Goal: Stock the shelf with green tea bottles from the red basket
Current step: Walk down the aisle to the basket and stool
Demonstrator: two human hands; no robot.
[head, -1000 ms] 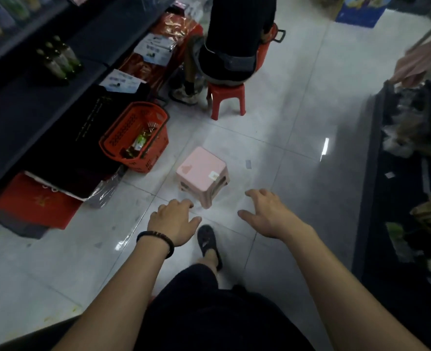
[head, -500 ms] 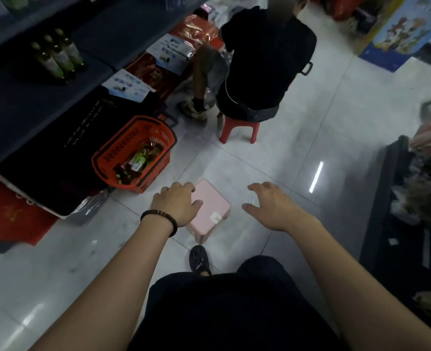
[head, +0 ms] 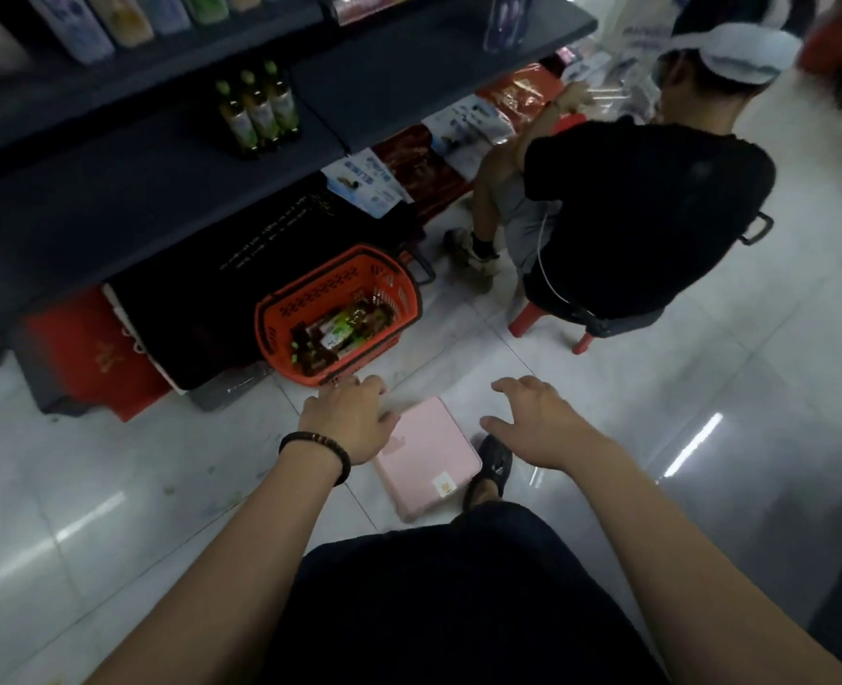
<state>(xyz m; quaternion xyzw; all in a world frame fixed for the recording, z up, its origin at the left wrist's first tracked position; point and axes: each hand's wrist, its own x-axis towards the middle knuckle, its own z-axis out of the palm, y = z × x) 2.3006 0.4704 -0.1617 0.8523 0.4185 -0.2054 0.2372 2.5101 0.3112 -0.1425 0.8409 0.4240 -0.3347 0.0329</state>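
A red basket [head: 310, 301] stands on the floor against the dark shelf unit [head: 127, 190], with several green tea bottles [head: 344, 328] lying inside it. Three green tea bottles [head: 259, 111] stand upright on the middle shelf. My left hand [head: 347, 417], with a dark bead bracelet at the wrist, hovers just in front of the basket's near rim, fingers loosely bent and holding nothing. My right hand [head: 537, 417] is spread and relaxed to the right of it, over the floor, also holding nothing.
A pink stool [head: 428, 462] stands on the floor below and between my hands, my dark shoe [head: 493, 464] beside it. A person in black [head: 631, 215] sits on a red stool [head: 547, 323] to the right of the basket. Red and black bags line the bottom shelf.
I have moved closer to the shelf and basket. Both hands now reach nearer the basket, and the pink stool lies lower in view, under my hands.
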